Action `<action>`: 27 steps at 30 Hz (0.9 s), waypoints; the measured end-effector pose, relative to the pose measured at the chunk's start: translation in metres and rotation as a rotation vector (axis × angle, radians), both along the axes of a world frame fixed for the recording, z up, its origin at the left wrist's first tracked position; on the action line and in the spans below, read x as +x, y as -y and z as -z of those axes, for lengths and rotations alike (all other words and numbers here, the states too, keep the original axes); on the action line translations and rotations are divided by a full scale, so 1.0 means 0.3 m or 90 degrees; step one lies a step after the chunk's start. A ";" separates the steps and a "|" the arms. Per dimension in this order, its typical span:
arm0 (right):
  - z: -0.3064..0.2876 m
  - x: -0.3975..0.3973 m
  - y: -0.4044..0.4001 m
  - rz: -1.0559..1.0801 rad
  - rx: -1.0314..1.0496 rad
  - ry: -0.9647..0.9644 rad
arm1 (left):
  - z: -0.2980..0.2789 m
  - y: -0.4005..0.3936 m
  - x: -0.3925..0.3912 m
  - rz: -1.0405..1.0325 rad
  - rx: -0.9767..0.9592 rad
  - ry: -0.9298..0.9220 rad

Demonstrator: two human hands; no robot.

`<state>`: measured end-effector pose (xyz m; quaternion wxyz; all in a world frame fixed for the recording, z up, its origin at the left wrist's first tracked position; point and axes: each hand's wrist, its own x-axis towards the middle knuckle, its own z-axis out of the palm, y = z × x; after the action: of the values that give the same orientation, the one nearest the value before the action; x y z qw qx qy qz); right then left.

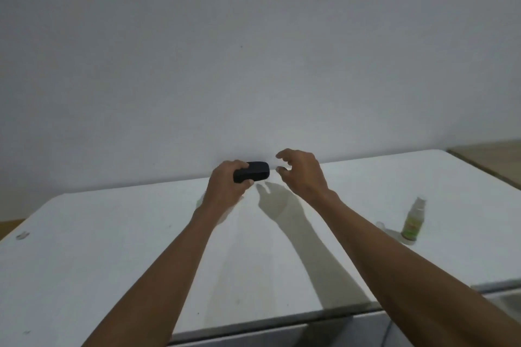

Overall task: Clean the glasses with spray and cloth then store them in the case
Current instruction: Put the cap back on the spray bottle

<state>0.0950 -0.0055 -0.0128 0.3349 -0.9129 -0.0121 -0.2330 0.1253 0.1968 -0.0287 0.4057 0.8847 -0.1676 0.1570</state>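
Note:
A black glasses case [255, 171] is held just above the far edge of the white table [112, 248], close to the wall. My left hand [227, 184] is wrapped around its left end. My right hand [300, 173] hovers just right of the case with fingers spread and curled, holding nothing and not touching it. A small spray bottle [413, 221] with a green label and clear cap stands upright on the table at the right. The case looks shut. No glasses or cloth can be seen.
A plain grey-white wall [253, 51] rises directly behind the table. A small clear object [381, 225] lies just left of the spray bottle. The table's front edge [282, 322] drops off near me, with a step at the right.

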 end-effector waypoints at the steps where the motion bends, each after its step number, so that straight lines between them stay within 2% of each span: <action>1: -0.030 -0.041 0.023 0.011 -0.004 0.014 | -0.013 0.036 -0.029 0.023 0.008 -0.001; 6: -0.162 -0.281 0.191 0.090 -0.021 0.069 | -0.039 0.244 -0.206 0.136 0.029 -0.039; 11: -0.189 -0.521 0.385 0.181 0.003 0.085 | -0.023 0.462 -0.368 0.224 0.046 -0.056; 18: -0.034 -0.743 0.502 0.220 0.143 0.030 | 0.035 0.645 -0.485 0.258 0.086 -0.051; 27: 0.135 -0.727 0.497 0.243 0.256 0.015 | 0.085 0.709 -0.498 0.248 0.082 -0.054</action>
<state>-0.1230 -0.1547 -0.0532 0.4591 -0.8112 0.2028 -0.3003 -0.0240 -0.0158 -0.0543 0.3776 0.8655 -0.3281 0.0274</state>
